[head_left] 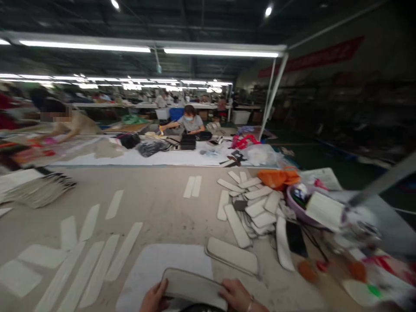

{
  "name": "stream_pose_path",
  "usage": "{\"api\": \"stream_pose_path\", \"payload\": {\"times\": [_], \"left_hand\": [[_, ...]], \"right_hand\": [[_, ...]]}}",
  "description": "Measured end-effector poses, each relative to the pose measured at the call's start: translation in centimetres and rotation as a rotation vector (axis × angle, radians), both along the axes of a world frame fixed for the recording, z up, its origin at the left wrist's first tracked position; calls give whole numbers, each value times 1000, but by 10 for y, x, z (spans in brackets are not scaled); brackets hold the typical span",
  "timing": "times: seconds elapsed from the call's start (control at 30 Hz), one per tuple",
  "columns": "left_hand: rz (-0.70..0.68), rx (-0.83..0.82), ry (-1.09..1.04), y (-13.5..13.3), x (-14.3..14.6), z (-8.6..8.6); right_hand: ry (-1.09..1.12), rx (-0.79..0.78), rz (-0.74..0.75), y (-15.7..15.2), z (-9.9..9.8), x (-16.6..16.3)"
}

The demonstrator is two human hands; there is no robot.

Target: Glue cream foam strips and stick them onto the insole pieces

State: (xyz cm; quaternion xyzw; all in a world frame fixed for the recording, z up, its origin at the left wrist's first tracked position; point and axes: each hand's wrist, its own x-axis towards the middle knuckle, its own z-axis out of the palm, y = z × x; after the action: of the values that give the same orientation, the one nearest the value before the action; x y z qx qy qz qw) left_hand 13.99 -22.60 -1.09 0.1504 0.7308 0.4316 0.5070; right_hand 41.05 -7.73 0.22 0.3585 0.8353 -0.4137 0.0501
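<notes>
A pale grey-beige oblong panel [195, 286] with rounded corners and a dark edge is held between my two hands at the bottom of the view. My left hand [155, 297] grips its left end, thumb on top. At the other end, the fingers of my right hand [236, 294] are closed round its edge. Something dark shows below the panel, cut off by the frame. Beneath lies a white sheet [169, 255]. Just beyond my right hand rests a small stack of similar panels [232, 255], and a loose heap of them [237, 223] spreads farther right.
Pale flat strips [100, 268] lie on the left of the table [162, 212], near a layered pile [35, 190]. To the right are a purple basin [294, 201], orange cloth [277, 177] and a dark phone-like slab [295, 238]. Co-workers [191, 123] sit across the tables.
</notes>
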Motion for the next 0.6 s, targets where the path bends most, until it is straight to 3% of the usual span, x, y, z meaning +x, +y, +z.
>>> {"api": "stream_pose_path", "payload": {"times": [0.07,0.17,0.23,0.33,0.43,0.6], "left_hand": [[-5,-21,-68,-5,-3,-5],[95,-56,-111,-17,-8,-9],[118,-79,-102,-25,-13,-10],[134,-129,-100,-31,-19,-8],[124,-174,-60,-36,-19,0],[34,-167,49,-48,-11,14]], "right_hand": [[41,24,-85,13,1,9],[103,-55,-299,50,19,13],[95,0,-505,85,34,18],[70,102,-662,132,43,28],[-1,191,-678,147,36,35],[-120,255,-489,110,14,35]]}}
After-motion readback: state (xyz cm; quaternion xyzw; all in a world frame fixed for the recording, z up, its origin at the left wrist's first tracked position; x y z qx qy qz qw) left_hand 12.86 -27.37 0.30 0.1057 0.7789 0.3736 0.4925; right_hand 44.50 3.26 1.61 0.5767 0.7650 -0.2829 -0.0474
